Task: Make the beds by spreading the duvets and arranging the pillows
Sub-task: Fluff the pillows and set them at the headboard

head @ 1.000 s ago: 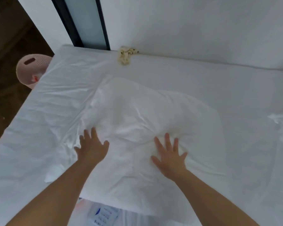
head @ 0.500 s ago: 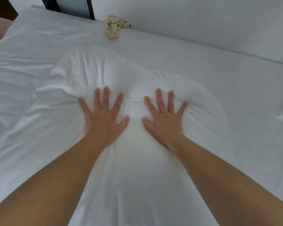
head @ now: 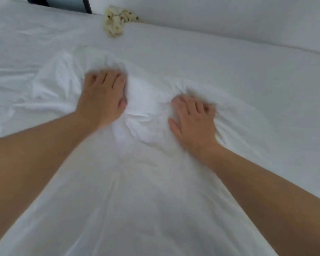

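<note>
A white pillow (head: pixel 146 115) lies on the white bed sheet (head: pixel 238 74), running from the middle of the view toward me. My left hand (head: pixel 103 97) digs into its far left part, fingers bent down and thumb pinching the fabric. My right hand (head: pixel 192 119) grips the pillow's right part with curled fingers. The cover bunches into folds between the two hands. Both hands are blurred by motion. No duvet is in view.
A crumpled cream cloth with small dark spots (head: pixel 116 21) lies at the bed's far edge against the white wall (head: pixel 229 19). A dark window frame (head: pixel 86 5) stands at the top left. The sheet is wrinkled on the left.
My hands lay flat with spread fingers half a second ago; now both curl into the pillow and bunch its cover. They have moved slightly apart, and the view is closer.
</note>
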`<act>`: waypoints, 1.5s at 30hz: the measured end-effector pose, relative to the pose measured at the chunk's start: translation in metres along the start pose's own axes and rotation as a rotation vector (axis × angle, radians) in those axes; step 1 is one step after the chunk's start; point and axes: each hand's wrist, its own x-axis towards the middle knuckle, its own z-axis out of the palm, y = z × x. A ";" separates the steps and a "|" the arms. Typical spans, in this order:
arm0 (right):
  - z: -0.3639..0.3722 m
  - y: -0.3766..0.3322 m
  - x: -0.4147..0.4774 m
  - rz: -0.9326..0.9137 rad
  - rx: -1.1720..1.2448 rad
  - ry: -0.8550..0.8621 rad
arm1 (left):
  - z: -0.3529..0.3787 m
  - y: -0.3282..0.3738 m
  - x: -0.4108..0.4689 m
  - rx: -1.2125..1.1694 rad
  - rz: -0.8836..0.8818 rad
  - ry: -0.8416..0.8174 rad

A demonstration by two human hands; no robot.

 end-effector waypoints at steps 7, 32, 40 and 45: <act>-0.021 0.027 0.029 0.198 -0.041 -0.073 | -0.023 -0.037 0.050 0.251 0.053 -0.338; -0.024 -0.023 -0.082 0.067 0.148 -0.220 | -0.035 0.055 -0.140 -0.207 -0.178 -0.333; -0.011 -0.023 -0.131 0.209 0.000 -0.320 | -0.028 0.042 -0.188 -0.085 -0.326 -0.358; -0.041 -0.065 -0.201 0.010 0.092 -0.343 | -0.072 0.085 -0.237 -0.239 -0.034 -0.359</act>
